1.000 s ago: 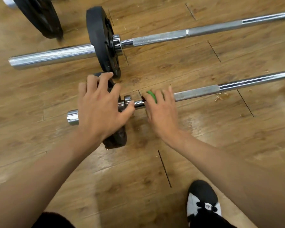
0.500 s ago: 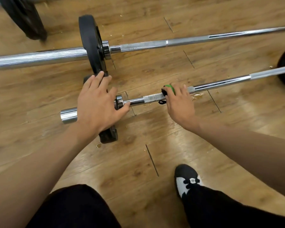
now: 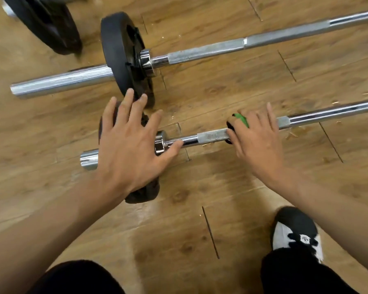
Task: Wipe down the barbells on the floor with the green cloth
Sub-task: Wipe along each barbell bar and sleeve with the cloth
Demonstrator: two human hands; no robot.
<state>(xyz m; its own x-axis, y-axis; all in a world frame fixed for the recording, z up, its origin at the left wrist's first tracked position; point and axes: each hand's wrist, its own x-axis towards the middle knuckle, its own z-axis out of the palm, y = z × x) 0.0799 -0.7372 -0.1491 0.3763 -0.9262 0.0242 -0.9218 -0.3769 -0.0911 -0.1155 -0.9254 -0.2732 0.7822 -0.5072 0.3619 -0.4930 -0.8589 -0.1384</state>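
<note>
Your left hand (image 3: 130, 149) lies spread wide and flat on the plate (image 3: 142, 194) of the near barbell (image 3: 212, 136), thumb reaching toward the collar (image 3: 159, 143), most likely to stop it rolling on the floor (image 3: 179, 230) while you rub. Your right hand (image 3: 257, 145) drapes over the same barbell just right of its knurled stretch, fingers nearly straight, pressing the cloth (image 3: 241, 119) onto the steel so only a sliver of green shows. The far barbell (image 3: 200, 54) lies beyond both hands, so I judge the job far from finished.
</note>
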